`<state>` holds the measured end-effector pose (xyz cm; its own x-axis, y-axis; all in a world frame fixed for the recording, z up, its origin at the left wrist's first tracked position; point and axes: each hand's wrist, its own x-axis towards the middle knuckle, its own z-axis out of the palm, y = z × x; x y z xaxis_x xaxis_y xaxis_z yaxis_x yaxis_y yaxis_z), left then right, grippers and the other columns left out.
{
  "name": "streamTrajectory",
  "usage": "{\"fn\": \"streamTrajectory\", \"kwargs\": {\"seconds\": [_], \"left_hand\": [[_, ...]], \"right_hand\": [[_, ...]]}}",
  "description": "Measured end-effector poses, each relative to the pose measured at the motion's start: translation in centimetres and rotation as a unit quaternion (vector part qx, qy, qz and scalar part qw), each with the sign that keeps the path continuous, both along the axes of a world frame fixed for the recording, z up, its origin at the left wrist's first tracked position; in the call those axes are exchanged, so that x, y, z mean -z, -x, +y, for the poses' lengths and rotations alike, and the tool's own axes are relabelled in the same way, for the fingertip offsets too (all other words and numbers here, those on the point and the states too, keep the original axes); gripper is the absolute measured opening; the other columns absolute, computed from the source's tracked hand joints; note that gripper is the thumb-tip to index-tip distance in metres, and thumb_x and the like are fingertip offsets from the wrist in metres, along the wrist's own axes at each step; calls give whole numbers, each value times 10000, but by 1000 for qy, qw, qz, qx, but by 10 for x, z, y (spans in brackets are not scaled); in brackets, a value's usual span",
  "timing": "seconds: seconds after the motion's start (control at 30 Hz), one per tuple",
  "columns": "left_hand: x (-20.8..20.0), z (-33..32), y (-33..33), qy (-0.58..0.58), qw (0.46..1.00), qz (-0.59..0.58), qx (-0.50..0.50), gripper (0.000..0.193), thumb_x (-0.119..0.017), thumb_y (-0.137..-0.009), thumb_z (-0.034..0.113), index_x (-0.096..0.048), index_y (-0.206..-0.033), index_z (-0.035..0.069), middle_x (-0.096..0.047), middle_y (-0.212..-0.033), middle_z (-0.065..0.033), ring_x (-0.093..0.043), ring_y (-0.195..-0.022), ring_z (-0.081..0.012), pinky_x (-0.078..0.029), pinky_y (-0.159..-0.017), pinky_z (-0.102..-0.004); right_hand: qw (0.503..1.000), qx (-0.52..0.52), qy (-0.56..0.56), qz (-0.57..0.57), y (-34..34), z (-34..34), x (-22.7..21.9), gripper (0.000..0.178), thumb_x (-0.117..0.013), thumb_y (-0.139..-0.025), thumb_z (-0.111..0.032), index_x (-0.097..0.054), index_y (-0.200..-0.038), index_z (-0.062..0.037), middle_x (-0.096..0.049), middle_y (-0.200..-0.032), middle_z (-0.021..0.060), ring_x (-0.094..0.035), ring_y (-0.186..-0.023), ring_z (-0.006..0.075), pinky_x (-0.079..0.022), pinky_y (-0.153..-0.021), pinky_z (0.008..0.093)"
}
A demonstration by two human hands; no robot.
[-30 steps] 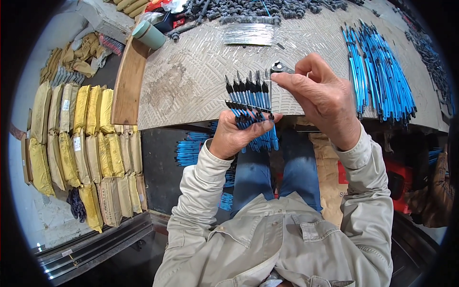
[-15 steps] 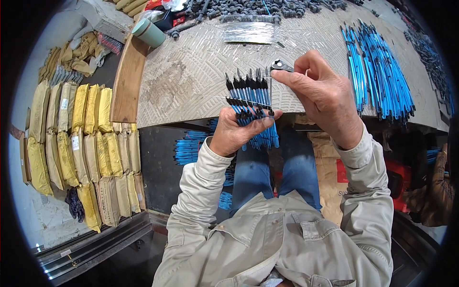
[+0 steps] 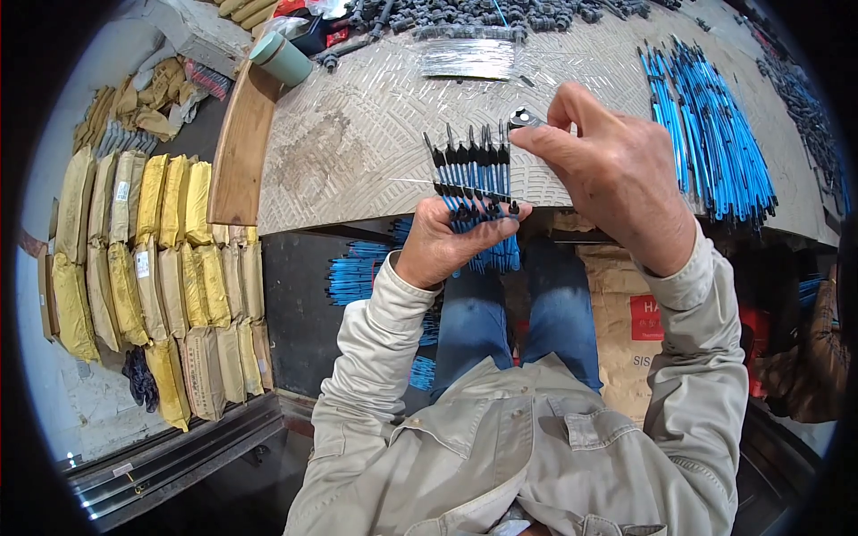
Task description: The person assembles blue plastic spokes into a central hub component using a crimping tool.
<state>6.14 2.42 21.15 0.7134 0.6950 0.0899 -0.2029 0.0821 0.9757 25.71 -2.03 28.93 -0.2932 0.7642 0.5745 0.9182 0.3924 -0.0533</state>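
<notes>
My left hand (image 3: 444, 242) is closed around a bundle of thin blue tubes (image 3: 490, 258) with black fittings, held upright just off the near table edge. The dark tips fan out above my fingers. A thin straight wire (image 3: 411, 181) runs across the bundle and sticks out to its left. My right hand (image 3: 608, 165) is raised at the bundle's right side, thumb and index finger pinched beside the rightmost tips. What lies in that pinch is hidden. A dark metal tool head (image 3: 525, 117) with a round opening shows just beyond the index finger; I cannot tell whether my hand holds it.
More blue tubes (image 3: 719, 134) lie in a pile at right on the table (image 3: 308, 170). Cut wires (image 3: 469, 60) and many dark fittings (image 3: 483, 16) are at the back. A green cup (image 3: 281, 59) stands at the left corner. Yellow packages (image 3: 170, 201) are stacked left.
The bundle and my left fingers have shifted slightly to the right. My right hand has turned, its wrist moving right, while its index fingertip stays near the bundle's right tips.
</notes>
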Motion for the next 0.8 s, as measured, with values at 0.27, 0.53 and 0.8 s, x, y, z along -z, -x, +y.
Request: {"fn": "streamTrajectory", "kwargs": {"seconds": [0.27,0.53,0.8], "left_hand": [[0,2,4,-41,998,42,15,141,-673,-809,65,-642,-912,-27,-673,-924,-92,-627,-857,-127,-516,-728,-247],[4,2,5,-13,999,32,23,165,-686,-799,74,-655,-937,-10,-676,-936,-94,-621,-832,-109,-510,-739,-247],[3,3,6,43,998,-30,16,155,-693,-795,83,-666,-935,21,-676,-898,-70,-615,-846,-103,-501,-747,-248]], "right_hand": [[982,-118,103,101,-6,13,-16,91,-688,-715,-57,-669,-804,-53,-500,-618,61,-543,-562,207,-397,-491,303],[942,-177,231,170,-10,32,-14,86,-675,-757,-60,-660,-824,-9,-553,-631,32,-508,-536,129,-359,-474,271],[770,-183,318,522,2,22,23,157,-636,-832,-101,-657,-972,-34,-570,-691,-54,-447,-579,-6,-344,-493,168]]}}
